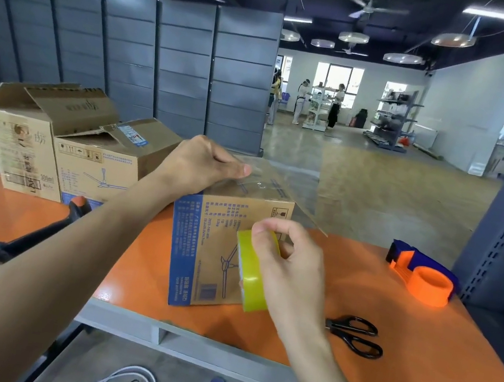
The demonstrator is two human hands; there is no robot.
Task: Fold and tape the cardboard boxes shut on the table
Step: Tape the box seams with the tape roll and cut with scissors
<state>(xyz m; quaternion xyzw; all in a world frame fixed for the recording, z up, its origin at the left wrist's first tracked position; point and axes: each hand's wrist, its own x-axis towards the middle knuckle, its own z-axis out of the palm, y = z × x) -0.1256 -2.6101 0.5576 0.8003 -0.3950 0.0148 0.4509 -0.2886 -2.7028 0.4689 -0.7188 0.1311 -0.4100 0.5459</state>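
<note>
While the orange-topped work table carries everything, two opened brown cardboard boxes wait at its back left, flaps up and untaped. Nearer, at the table's middle, stands the brown cardboard box with blue print and a fan drawing, its flaps folded down. The left hand lies palm-down on that lid, thumb pressing a glossy strip of clear tape. The right hand curls round the yellow-green roll of tape, held against the box's front face. Taping this box seems the step in hand. Next, the strip likely needs drawing down the face, smoothing and cutting; the black-handled scissors lie near, to the right.
</note>
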